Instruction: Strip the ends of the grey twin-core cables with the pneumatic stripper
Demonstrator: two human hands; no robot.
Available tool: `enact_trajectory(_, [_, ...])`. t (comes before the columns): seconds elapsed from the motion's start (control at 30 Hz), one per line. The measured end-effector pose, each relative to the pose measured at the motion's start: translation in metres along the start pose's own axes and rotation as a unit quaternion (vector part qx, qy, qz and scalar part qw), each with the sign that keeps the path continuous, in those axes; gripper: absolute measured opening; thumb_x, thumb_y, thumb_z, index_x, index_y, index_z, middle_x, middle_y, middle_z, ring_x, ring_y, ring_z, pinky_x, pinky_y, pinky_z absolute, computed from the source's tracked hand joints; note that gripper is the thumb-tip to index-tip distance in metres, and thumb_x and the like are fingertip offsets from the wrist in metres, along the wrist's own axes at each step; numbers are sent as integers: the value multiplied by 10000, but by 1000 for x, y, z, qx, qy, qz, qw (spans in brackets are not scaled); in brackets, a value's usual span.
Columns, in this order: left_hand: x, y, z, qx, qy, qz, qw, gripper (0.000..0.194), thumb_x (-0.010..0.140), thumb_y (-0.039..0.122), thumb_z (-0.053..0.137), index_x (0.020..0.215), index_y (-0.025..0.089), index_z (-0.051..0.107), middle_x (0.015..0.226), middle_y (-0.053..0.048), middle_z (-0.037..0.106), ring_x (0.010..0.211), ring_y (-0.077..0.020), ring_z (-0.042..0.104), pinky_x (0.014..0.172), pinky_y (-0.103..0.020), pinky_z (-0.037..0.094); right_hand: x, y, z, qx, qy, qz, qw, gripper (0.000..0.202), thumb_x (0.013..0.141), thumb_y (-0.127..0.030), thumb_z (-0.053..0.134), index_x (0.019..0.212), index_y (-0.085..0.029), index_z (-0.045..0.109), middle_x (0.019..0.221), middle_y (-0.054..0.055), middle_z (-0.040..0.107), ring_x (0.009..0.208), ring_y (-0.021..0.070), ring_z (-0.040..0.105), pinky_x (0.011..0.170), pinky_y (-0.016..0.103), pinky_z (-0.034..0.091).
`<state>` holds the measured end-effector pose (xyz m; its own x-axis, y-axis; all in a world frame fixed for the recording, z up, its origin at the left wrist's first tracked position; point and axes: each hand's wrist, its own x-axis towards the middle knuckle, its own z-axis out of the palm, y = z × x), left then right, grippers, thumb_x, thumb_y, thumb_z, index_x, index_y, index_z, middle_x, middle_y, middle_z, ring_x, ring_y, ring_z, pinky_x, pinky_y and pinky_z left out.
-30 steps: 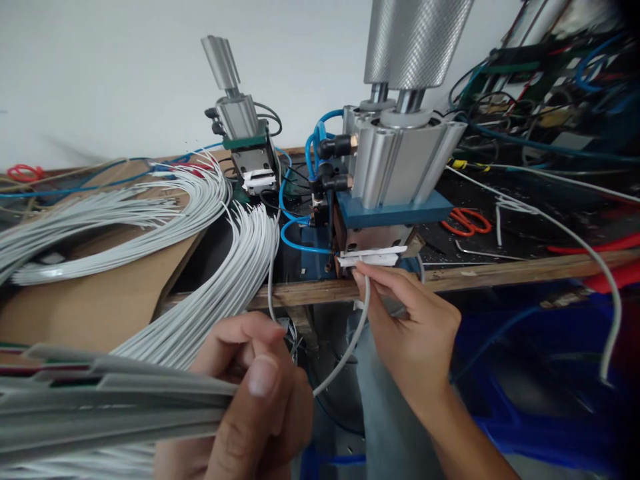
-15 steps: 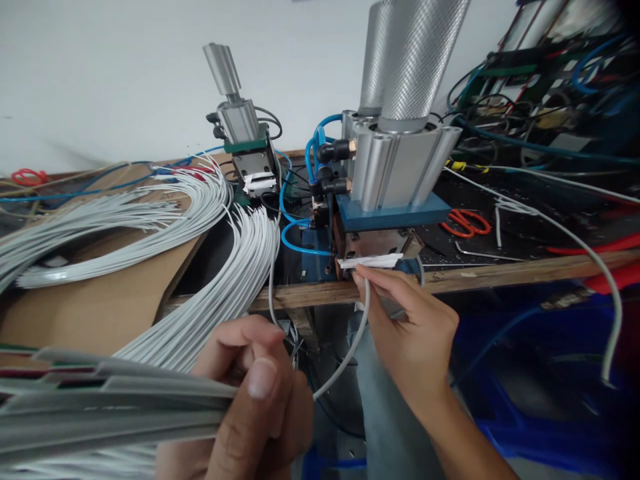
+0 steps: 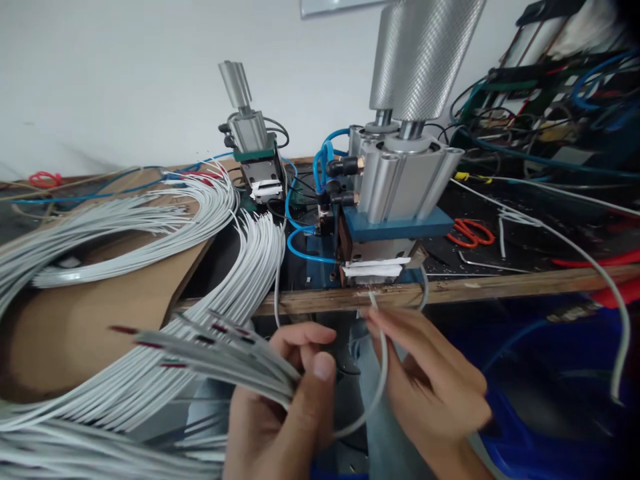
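My left hand (image 3: 290, 407) is closed round a bundle of grey cables (image 3: 225, 360), whose cut ends fan out to the left and show dark red, green and black inner wires. Between the fingertips of my right hand (image 3: 425, 373) is a single grey cable (image 3: 383, 373), its tip pointing up. The cable curves down and back toward my left hand. Just beyond that tip stands the pneumatic press (image 3: 397, 193), with white strips (image 3: 375, 268) across its front slot. The cable tip is a little apart from the slot.
A smaller press (image 3: 250, 143) stands further back on the left. White cable bundles (image 3: 240, 267) drape over the bench and cardboard (image 3: 135, 320). Orange tubing (image 3: 473, 233) and a hex key (image 3: 490, 263) lie right of the press. The wooden bench edge (image 3: 450, 287) runs across.
My right hand has drawn the cable tip back from the press slot, toward me. My left hand with the bundle has shifted right in view. The press's knurled cylinder now stands higher, showing its rod.
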<state>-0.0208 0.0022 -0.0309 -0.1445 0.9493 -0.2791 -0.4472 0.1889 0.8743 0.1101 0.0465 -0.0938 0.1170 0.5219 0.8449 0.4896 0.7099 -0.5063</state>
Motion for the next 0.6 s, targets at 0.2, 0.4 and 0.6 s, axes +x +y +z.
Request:
enact_trajectory(0.2, [0, -18, 0, 53, 11, -30, 998, 351, 630, 453, 842, 798, 160, 748, 561, 34, 484, 460, -53, 274, 417, -203, 130, -21, -22, -16, 51, -84, -43, 994, 513, 768, 17, 615, 1205, -249, 652, 1001, 15, 780, 976, 231, 727, 700, 324, 658])
enact_trajectory(0.4, [-6, -15, -4, 46, -14, -28, 998, 298, 635, 453, 841, 696, 188, 718, 500, 78, 358, 435, -42, 229, 407, -202, 109, -30, -34, -10, 63, -58, -28, 996, 518, 757, 16, 592, 1196, -250, 664, 924, 28, 791, 928, 261, 741, 675, 358, 665])
enact_trajectory(0.6, [-9, -19, -7, 56, -36, -9, 998, 312, 684, 454, 812, 782, 179, 703, 531, 84, 359, 437, -33, 215, 408, -202, 93, -51, -33, -17, 37, -73, -10, 997, 500, 752, 27, 618, 1162, -252, 677, 958, 2, 780, 935, 234, 732, 706, 327, 647])
